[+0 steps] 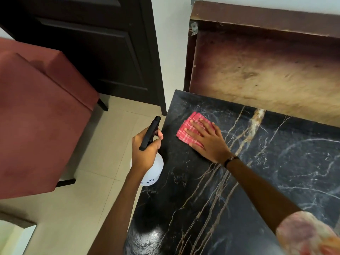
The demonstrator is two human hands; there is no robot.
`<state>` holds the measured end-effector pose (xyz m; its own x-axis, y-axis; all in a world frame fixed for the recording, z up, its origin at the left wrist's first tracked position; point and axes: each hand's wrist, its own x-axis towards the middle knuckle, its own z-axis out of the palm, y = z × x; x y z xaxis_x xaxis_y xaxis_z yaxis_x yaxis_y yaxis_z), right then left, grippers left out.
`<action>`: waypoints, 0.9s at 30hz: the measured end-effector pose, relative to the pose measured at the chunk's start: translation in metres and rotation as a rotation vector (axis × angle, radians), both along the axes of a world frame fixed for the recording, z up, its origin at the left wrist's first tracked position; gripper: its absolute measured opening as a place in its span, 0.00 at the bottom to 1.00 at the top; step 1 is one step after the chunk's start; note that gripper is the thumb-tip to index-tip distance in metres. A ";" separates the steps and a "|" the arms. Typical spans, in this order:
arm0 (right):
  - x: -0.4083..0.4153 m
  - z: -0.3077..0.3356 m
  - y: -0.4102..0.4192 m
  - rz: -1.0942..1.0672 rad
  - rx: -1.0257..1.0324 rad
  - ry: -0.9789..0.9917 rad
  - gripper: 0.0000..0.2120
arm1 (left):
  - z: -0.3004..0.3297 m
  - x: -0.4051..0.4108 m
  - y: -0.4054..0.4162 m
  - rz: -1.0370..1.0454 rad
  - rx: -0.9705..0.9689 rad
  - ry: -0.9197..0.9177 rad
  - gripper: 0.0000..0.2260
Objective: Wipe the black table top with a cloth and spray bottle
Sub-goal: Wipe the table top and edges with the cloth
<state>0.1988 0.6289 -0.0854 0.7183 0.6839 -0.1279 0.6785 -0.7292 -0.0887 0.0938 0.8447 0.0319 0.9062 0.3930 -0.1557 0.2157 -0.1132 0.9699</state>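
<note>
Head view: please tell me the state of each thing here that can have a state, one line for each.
Cloth: folded, flat on the table, pressed under the right hand.
Spray bottle: gripped by the left hand, off the table edge.
Table top: partly wet-looking near the front.
Right hand: fingers straight.
Left hand: curled round the bottle.
Door: closed.

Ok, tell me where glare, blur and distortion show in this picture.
Head view: glare on the table at its near left edge; chair and sleeve soft at the frame edges; wide-angle bend in the door lines; cloth and both hands sharp.
</note>
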 end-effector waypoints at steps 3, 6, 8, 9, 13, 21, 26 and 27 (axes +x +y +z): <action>0.017 0.000 0.044 -0.123 0.021 0.016 0.26 | 0.001 0.006 0.000 -0.003 -0.013 -0.005 0.13; 0.011 -0.001 0.084 -0.126 0.067 0.026 0.25 | 0.001 0.012 0.001 0.004 -0.024 -0.012 0.08; -0.004 -0.002 0.089 -0.017 0.095 0.015 0.24 | 0.000 0.015 0.001 0.009 -0.006 -0.007 0.07; -0.012 -0.004 0.081 0.053 0.094 0.008 0.24 | 0.000 0.017 0.001 0.000 -0.004 -0.011 0.07; -0.005 -0.010 0.028 0.149 0.084 -0.028 0.25 | -0.002 0.024 0.004 -0.051 0.004 -0.024 0.13; 0.076 -0.005 0.062 -0.243 0.082 -0.015 0.25 | -0.002 0.040 0.005 -0.055 -0.010 -0.058 0.15; 0.065 -0.006 0.099 -0.121 0.101 -0.034 0.24 | -0.003 0.048 -0.002 -0.085 -0.043 -0.065 0.09; 0.057 -0.007 0.091 -0.044 0.098 -0.044 0.24 | -0.004 0.049 -0.003 -0.078 -0.034 -0.051 0.08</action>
